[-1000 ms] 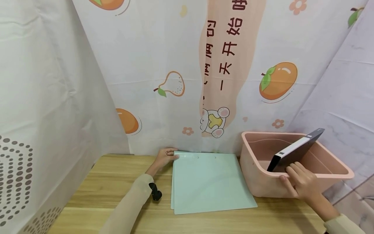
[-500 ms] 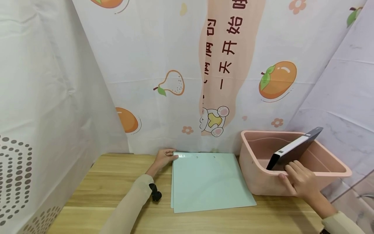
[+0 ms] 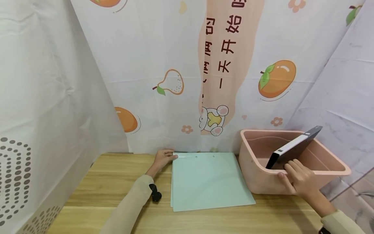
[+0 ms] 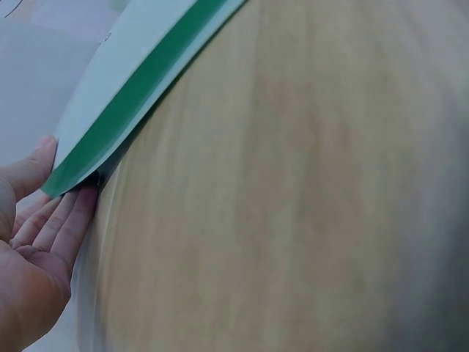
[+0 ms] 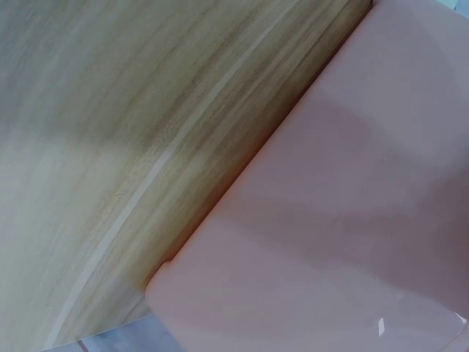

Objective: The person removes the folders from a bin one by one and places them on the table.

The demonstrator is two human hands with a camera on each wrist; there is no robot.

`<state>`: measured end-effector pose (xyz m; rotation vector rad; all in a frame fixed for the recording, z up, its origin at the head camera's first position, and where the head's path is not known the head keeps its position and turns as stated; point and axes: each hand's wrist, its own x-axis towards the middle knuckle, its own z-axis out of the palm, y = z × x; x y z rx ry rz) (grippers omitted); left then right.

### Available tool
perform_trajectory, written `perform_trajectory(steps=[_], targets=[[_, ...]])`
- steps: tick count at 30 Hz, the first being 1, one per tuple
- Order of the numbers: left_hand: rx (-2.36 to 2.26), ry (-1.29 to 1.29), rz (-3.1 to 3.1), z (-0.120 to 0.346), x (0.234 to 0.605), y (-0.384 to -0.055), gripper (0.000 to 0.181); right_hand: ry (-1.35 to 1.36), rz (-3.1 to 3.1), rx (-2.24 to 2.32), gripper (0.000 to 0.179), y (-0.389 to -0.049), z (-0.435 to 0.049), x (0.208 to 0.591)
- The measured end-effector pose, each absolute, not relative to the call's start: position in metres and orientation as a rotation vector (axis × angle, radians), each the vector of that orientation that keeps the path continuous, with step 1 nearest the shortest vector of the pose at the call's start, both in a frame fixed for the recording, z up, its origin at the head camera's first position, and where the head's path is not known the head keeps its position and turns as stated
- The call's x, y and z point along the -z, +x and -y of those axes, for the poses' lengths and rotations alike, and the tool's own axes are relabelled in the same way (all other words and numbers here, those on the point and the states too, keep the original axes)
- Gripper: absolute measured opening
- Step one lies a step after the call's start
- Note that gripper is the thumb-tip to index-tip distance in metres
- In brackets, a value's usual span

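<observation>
Both grips unchanged on my feed, left fingers (image 4: 69, 220) pinching the mint-green folder (image 3: 211, 182) at ten o'clock, right fingers (image 3: 298, 167) gripping the four-o'clock pink bin (image 3: 260, 180), binder (image 3: 292, 145) slanting across.

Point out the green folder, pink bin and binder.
Green folder (image 3: 212, 180), head view: middle of its cover.
Pink bin (image 3: 266, 184), head view: outer wall facing the person.
Binder (image 3: 295, 152), head view: dark cover beside its spine.

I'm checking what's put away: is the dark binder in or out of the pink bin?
Partly in: the dark binder has its near end inside the pink bin, its far end jutting out above it.
</observation>
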<state>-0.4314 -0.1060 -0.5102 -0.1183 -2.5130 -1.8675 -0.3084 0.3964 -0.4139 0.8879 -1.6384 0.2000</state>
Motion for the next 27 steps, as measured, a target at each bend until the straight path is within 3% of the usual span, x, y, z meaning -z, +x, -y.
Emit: perform_trajectory(steps=[27], targets=[[1.9, -0.128, 2.52, 0.1092, 0.5147, -0.4283, 0.043, 0.9, 1.641, -0.201, 0.057, -0.308, -0.3982, 0.4159]])
